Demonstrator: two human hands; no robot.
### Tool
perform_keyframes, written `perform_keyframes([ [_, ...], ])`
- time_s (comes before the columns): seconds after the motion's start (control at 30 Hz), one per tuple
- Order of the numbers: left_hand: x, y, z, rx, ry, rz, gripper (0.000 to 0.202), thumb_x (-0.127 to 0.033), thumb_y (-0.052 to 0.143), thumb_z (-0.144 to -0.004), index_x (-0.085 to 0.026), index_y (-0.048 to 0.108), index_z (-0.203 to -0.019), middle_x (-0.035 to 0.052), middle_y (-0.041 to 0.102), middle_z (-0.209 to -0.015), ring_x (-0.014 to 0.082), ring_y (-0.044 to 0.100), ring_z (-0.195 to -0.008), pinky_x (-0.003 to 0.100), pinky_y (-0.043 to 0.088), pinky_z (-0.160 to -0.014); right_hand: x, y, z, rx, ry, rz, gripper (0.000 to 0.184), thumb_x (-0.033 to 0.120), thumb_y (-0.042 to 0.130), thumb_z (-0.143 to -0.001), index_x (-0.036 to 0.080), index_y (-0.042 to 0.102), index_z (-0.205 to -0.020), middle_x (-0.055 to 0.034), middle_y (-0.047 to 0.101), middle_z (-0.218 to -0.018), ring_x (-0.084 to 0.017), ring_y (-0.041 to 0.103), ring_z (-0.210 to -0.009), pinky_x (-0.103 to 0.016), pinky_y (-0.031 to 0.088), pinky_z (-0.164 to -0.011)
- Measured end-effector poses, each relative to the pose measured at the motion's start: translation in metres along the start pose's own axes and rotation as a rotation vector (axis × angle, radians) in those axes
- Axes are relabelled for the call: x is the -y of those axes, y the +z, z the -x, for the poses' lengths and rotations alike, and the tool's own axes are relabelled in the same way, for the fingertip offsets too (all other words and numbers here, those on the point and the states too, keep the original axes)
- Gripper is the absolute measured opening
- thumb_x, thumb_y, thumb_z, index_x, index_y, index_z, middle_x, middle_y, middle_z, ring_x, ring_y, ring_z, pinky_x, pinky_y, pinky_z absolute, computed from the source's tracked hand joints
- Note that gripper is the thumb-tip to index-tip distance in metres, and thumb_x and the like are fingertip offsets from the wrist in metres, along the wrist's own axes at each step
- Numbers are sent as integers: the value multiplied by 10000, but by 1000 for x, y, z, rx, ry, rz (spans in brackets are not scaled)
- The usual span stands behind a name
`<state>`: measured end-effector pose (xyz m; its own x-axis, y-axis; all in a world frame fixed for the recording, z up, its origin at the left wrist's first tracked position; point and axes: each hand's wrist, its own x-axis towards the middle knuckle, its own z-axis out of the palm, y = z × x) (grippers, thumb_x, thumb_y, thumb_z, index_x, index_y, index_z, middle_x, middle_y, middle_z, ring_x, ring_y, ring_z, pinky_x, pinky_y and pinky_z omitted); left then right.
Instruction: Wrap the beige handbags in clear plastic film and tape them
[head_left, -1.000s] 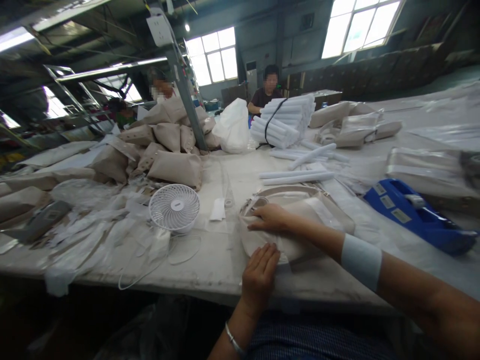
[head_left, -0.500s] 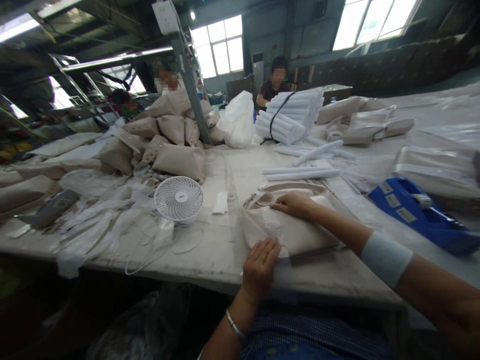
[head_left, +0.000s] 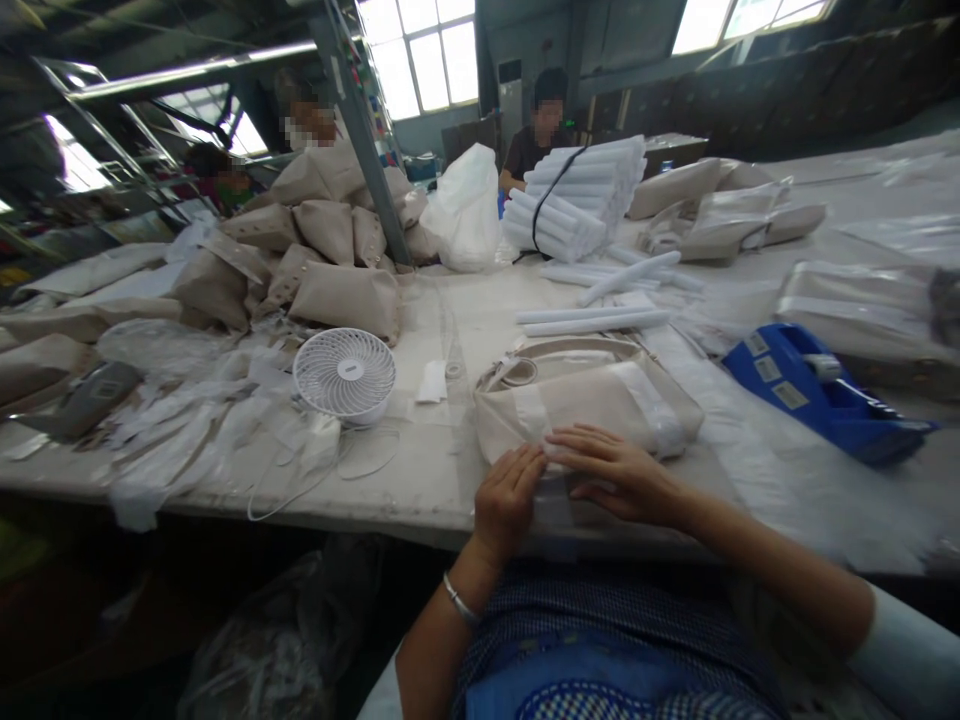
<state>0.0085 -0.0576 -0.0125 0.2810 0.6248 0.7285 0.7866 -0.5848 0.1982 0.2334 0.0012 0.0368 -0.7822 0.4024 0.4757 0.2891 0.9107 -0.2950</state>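
Observation:
A beige handbag [head_left: 585, 400] lies on its side on the table in front of me, its strap along the far edge. White wrapping strips [head_left: 531, 412] cross it near both ends. My left hand [head_left: 508, 498] is closed at the bag's near edge, fingers pressed together on the left strip; its thumb is hidden. Beside it, my right hand [head_left: 622, 470] lies with fingers stretched over the near edge, fingertips almost meeting the left ones and the thumb apart below. Clear film hangs toward the table edge under the hands.
A small white fan [head_left: 346, 375] stands left, near film scraps [head_left: 202, 420]. Beige bags [head_left: 345, 300] are heaped behind it. White foam tubes [head_left: 577, 195] lie tied at the back. A blue tape dispenser [head_left: 817, 385] sits right. Co-workers [head_left: 546, 125] are across the table.
My right hand has moved from the top of the bag, near the strap, down to its near edge beside my left hand. The camera view has shifted slightly.

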Motion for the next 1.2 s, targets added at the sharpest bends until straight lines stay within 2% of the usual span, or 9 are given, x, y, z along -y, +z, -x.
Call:
perform_keyframes([
  [0.13,-1,-1,-1,1,-6,-4,351,-72,497,-951,-193,612,-1260,62,701,-1257,184,633,-1212,374,533,-1048,12,15,10,-96,-108,173,410,155,533,-974,237,572,-1374,-70,671,-1290,-222,583,-1237,-442,446,-1109],
  [0.27,0,2,1,-11,-11,-14,395,-35,523,-918,-185,598,-1275,57,708,-1247,175,632,-1211,360,517,-1067,16,27,5,-254,-207,187,223,120,531,-975,188,693,-1112,-51,750,-983,-193,663,-984,-356,534,-916],
  [0.37,1,3,3,-12,-8,-27,454,-1,522,-892,-184,580,-1304,59,698,-1265,171,621,-1227,353,506,-1080,19,28,5,-277,-209,166,160,145,546,-981,186,698,-1008,-39,742,-888,-184,659,-905,-325,524,-802],
  [0.5,2,2,2,5,4,-12,422,-26,548,-889,-197,608,-1270,67,665,-1320,190,578,-1285,371,508,-1082,21,28,12,-245,-219,201,180,163,513,-1000,179,692,-1003,-36,741,-856,-178,652,-830,-319,500,-722],
  [0.77,3,0,1,58,14,6,396,-60,516,-917,-203,612,-1274,50,674,-1306,191,580,-1281,398,510,-1081,24,22,32,-108,-230,178,293,117,454,-972,192,656,-1171,-60,754,-1071,-188,670,-1018,-397,503,-970],
  [0.87,3,0,1,58,24,4,395,-85,515,-934,-216,602,-1296,51,670,-1311,196,580,-1283,400,513,-1076,32,14,35,-177,-126,118,362,103,518,-913,204,626,-1244,-60,745,-1119,-200,664,-1069,-420,481,-1027],
  [1.0,2,1,1,37,22,-10,382,-122,537,-947,-234,596,-1307,51,677,-1299,203,597,-1263,407,517,-1068,31,16,20,-280,16,150,307,143,610,-909,244,643,-1197,-46,739,-1102,-198,671,-1043,-417,471,-1046],
  [1.1,2,1,2,39,21,-5,387,-123,534,-949,-233,589,-1315,50,676,-1300,204,597,-1262,408,514,-1071,21,26,6,-236,58,185,225,210,606,-946,222,637,-1169,-66,720,-1099,-214,654,-1040,-439,445,-1076],
  [1.2,3,2,3,53,21,0,390,-132,538,-949,-226,578,-1326,52,670,-1311,205,587,-1275,410,502,-1086,13,37,1,-211,92,204,212,186,544,-969,205,629,-1162,-83,701,-1103,-234,624,-1052,-448,453,-1058],
])
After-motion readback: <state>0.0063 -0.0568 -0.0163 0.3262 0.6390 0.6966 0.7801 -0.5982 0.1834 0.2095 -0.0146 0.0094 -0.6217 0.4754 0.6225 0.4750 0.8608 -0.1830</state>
